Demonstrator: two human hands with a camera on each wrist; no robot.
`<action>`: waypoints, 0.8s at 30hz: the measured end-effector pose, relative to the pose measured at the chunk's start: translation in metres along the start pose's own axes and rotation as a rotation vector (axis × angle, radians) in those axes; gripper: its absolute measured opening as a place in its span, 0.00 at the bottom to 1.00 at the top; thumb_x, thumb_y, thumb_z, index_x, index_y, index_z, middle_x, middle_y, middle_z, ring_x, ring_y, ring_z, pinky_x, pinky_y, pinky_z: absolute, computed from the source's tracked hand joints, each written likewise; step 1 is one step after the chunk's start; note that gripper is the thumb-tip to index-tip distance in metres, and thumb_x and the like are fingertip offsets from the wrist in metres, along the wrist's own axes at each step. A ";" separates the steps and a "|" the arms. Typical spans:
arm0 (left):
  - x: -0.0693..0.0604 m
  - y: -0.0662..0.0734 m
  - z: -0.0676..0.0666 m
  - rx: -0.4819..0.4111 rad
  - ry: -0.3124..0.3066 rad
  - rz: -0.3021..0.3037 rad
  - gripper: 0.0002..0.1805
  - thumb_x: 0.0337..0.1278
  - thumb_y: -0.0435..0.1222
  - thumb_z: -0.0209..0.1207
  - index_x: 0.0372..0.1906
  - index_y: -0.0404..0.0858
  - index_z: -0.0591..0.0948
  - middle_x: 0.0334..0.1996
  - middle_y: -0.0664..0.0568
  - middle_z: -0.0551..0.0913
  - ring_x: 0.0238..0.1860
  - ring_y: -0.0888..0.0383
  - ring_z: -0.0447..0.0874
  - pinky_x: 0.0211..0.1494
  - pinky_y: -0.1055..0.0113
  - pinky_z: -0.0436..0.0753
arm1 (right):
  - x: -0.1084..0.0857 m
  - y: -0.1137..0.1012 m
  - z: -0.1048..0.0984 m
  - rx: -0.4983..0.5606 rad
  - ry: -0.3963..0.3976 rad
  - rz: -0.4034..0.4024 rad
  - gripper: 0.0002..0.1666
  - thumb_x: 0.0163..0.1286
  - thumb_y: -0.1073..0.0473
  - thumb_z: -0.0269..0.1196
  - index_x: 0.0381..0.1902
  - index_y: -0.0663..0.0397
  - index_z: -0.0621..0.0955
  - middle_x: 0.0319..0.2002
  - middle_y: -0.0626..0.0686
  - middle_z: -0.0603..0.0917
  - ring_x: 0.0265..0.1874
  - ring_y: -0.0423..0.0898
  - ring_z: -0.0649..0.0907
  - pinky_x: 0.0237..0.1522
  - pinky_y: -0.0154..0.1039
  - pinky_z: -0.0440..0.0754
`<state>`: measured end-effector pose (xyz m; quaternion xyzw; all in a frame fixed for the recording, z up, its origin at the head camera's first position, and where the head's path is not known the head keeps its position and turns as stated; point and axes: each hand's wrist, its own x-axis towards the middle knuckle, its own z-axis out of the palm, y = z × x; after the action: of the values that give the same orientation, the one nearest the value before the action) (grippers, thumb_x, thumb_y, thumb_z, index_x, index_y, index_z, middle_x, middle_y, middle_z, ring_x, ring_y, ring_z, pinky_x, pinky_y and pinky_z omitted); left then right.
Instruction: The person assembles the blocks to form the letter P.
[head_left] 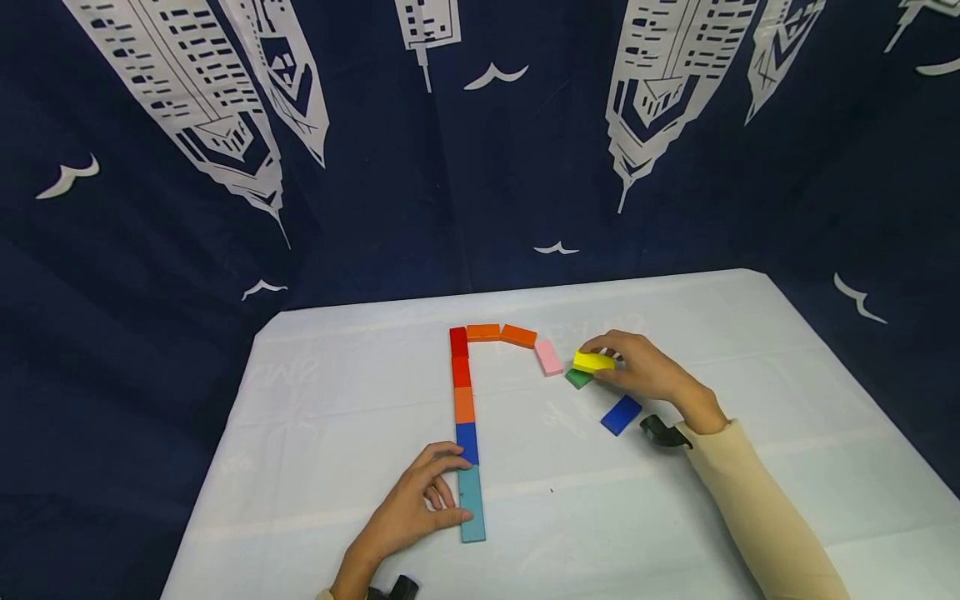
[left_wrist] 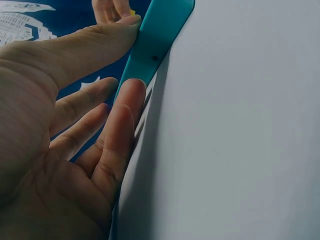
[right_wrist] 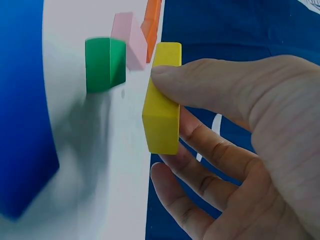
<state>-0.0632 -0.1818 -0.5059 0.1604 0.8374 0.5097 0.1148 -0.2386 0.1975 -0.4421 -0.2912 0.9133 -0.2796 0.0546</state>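
- Carefully, my right hand (head_left: 648, 367) is pinching the yellow cuboid (right_wrist: 162, 112) near the green cuboid (right_wrist: 98, 65); slipping is risking collision.
- Leftward, my loose left hand (head_left: 411, 507) is touching the teal cuboid (head_left: 472, 492).

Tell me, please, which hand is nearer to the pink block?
Right. The right hand holds the yellow block just right of the pink block. The left hand is farther, at the teal block on the row's near end.

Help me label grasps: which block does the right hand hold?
The yellow block, the only one in the right hand; the green block and pink block lie unheld.
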 end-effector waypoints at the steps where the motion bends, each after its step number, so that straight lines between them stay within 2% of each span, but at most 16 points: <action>1: 0.000 0.000 0.000 0.000 0.001 0.002 0.31 0.49 0.45 0.75 0.60 0.46 0.80 0.68 0.52 0.68 0.32 0.66 0.81 0.38 0.71 0.82 | 0.001 -0.002 0.001 0.000 -0.002 -0.001 0.24 0.63 0.68 0.68 0.58 0.56 0.81 0.52 0.56 0.84 0.49 0.53 0.81 0.53 0.55 0.81; 4: 0.000 0.000 0.000 0.001 0.001 0.004 0.31 0.49 0.45 0.75 0.60 0.45 0.80 0.69 0.51 0.69 0.32 0.66 0.81 0.37 0.71 0.82 | 0.003 -0.007 0.006 -0.012 -0.001 -0.015 0.24 0.63 0.68 0.69 0.58 0.55 0.82 0.53 0.55 0.84 0.49 0.53 0.79 0.54 0.55 0.79; 11: 0.000 0.000 0.001 0.000 0.005 0.006 0.30 0.50 0.45 0.75 0.60 0.45 0.80 0.68 0.50 0.69 0.32 0.65 0.81 0.37 0.71 0.82 | 0.011 -0.019 0.019 -0.050 0.017 -0.086 0.24 0.60 0.68 0.72 0.55 0.53 0.84 0.53 0.53 0.86 0.50 0.54 0.78 0.53 0.52 0.68; 16: 0.000 0.000 0.000 0.000 0.005 0.009 0.31 0.49 0.45 0.75 0.60 0.45 0.80 0.68 0.52 0.69 0.33 0.66 0.81 0.38 0.71 0.82 | 0.014 -0.028 0.028 -0.047 -0.010 -0.124 0.23 0.60 0.66 0.72 0.55 0.53 0.84 0.53 0.52 0.86 0.51 0.52 0.78 0.54 0.52 0.69; 24: 0.000 0.000 0.000 0.007 -0.002 -0.001 0.31 0.49 0.44 0.75 0.61 0.46 0.79 0.69 0.54 0.68 0.33 0.66 0.81 0.38 0.71 0.83 | 0.019 -0.033 0.040 -0.062 -0.048 -0.136 0.24 0.59 0.67 0.72 0.54 0.52 0.84 0.53 0.50 0.86 0.49 0.49 0.78 0.52 0.49 0.68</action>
<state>-0.0629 -0.1821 -0.5061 0.1610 0.8390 0.5068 0.1153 -0.2273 0.1451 -0.4569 -0.3608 0.8980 -0.2473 0.0481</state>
